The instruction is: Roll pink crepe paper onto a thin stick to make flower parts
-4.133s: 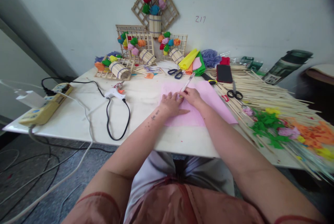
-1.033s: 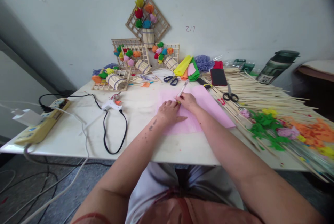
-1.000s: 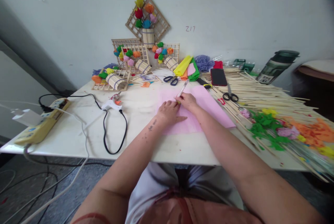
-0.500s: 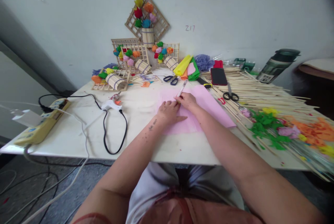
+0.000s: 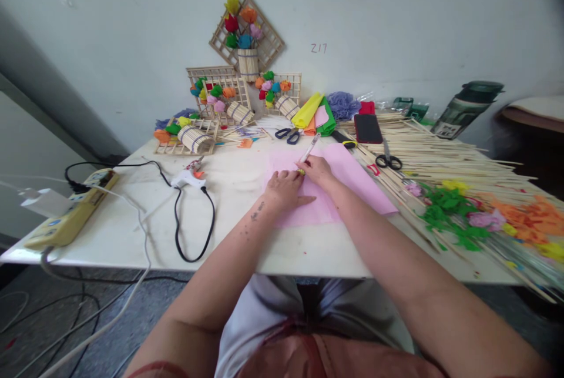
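A sheet of pink paper (image 5: 352, 187) lies flat on the white table in front of me. My right hand (image 5: 316, 170) is closed around a slim white pen (image 5: 312, 146), its upper end tilted away to the right. Beside it, my left hand (image 5: 284, 190) rests on the paper with the thumb stretched out to the right. Between the two hands shows a small yellowish piece (image 5: 301, 171), mostly hidden by my fingers. The pen's tip is hidden by my hands.
Left of the paper sit a white glue gun (image 5: 189, 180) and a yellow power strip (image 5: 74, 207) with trailing cords. Scissors (image 5: 288, 135), a phone (image 5: 368, 129) and many thin sticks (image 5: 440, 154) lie beyond and right. Stick-lattice flower decorations (image 5: 194, 138) stand at the back.
The pen's upper end has shifted slightly to the right, and more of the small yellowish piece shows. My left hand stays in place on the pink paper.
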`<state>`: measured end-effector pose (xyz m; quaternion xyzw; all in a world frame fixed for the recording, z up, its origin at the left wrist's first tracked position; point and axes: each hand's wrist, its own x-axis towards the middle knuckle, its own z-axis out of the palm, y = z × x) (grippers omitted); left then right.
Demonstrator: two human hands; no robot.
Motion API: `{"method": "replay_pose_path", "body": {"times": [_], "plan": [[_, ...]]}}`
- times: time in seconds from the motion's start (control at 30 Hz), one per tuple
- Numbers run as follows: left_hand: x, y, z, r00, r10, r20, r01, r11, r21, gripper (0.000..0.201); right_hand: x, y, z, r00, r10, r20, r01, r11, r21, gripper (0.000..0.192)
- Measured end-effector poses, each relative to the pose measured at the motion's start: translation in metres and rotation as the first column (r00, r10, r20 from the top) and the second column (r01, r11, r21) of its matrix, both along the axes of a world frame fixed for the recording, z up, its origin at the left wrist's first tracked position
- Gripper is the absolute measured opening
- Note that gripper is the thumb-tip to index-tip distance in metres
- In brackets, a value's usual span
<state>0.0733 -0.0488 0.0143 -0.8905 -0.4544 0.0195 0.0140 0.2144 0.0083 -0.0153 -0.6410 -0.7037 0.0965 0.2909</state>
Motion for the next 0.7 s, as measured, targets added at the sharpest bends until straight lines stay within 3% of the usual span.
{"method": "replay_pose_path", "body": {"times": [0.7], "plan": [[-0.0010,0.0012,-0.0017,1.000,-0.010,0.000,0.010,1.000,0.009,0.073,-0.0019,-0.0005,0.0021,0.998,-0.012,0.057,0.011,1.000,0.018,0.031]]}}
